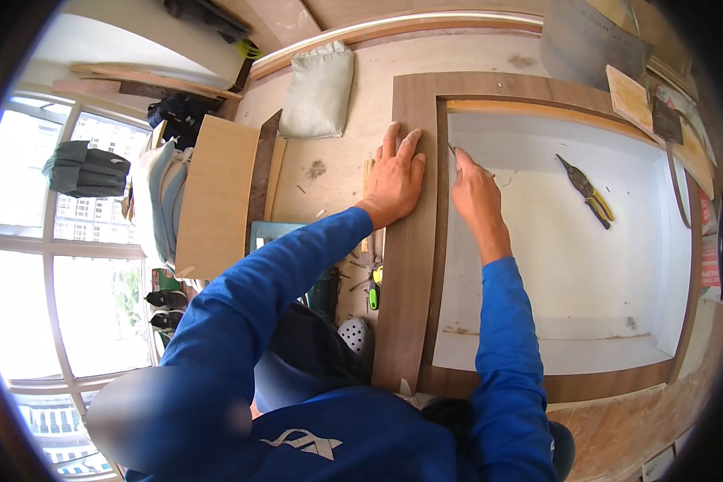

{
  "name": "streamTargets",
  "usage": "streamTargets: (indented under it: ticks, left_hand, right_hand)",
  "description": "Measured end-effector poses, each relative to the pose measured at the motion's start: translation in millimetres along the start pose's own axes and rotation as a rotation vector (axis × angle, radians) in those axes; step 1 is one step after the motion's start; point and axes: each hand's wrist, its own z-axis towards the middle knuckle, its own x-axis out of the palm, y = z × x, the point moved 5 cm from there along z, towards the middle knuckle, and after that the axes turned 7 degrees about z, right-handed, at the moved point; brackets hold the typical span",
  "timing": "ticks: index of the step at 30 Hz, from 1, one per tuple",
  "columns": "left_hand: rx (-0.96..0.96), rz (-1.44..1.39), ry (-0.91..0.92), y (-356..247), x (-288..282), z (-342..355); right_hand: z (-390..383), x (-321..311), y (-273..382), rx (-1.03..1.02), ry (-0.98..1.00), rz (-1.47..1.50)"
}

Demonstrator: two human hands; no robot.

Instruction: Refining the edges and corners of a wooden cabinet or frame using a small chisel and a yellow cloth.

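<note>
A brown wood-grain frame (410, 265) surrounds a white shallow box (530, 273), like a cabinet lying on its back. My left hand (395, 183) rests with fingers spread on the frame's left rail, holding nothing. Just inside that rail, over the box, my right hand (475, 197) is closed around a thin, dark, slender tool (452, 149). Its tip points at the rail's inner edge; the fingers hide most of it, so I cannot tell its kind. Pliers (585, 191) with yellow and black handles lie in the box, right of my right hand.
A grey-white sack (317, 90) lies on the floor beyond my left hand. A tool with a green handle (373, 293) is beside the frame, near my shoe (353, 334). Left stands a light wooden panel (217, 197). A wooden board (659, 128) crosses the frame's far right corner.
</note>
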Motion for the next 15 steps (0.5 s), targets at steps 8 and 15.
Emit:
streamTargets:
  ticks: [8, 15]
  left_hand:
    - [-0.003, 0.09, 0.05, -11, -6, 0]
    - [-0.182, 0.126, 0.138, -34, -7, 14]
  right_hand:
    - [-7, -4, -1, -0.052, -0.034, 0.018]
    - [1, -6, -4, -0.077, -0.018, 0.011]
